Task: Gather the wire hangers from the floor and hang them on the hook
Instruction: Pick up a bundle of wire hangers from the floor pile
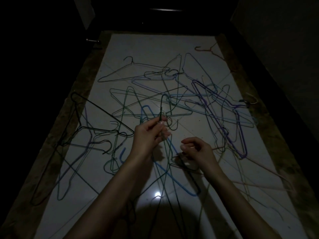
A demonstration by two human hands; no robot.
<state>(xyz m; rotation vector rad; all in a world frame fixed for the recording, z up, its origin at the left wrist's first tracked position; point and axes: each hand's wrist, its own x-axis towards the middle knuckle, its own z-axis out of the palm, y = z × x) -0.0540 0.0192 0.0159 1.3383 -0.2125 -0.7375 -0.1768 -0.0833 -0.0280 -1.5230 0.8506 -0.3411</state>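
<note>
1. I'm at the gathering step: my left hand [151, 133] is pinched shut on the neck of a green hanger [163, 107], lifted off the floor [146, 49]
2. My right hand [195, 149], just beside it, is curled; I cannot tell whether it grips a wire
3. Next I judge: free the hanger from the tangle ahead
4. Hangers [215, 100]: I count roughly twenty, overlapping; no hook visible

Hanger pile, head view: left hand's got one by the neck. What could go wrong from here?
1. The dark green hanger pinched in the left hand crosses others in the hanger pile; lifting may drag them along.
2. The right hand hovers over crossing wires; hooks could snag fingers.
3. Dim light hides thin wires.
</note>
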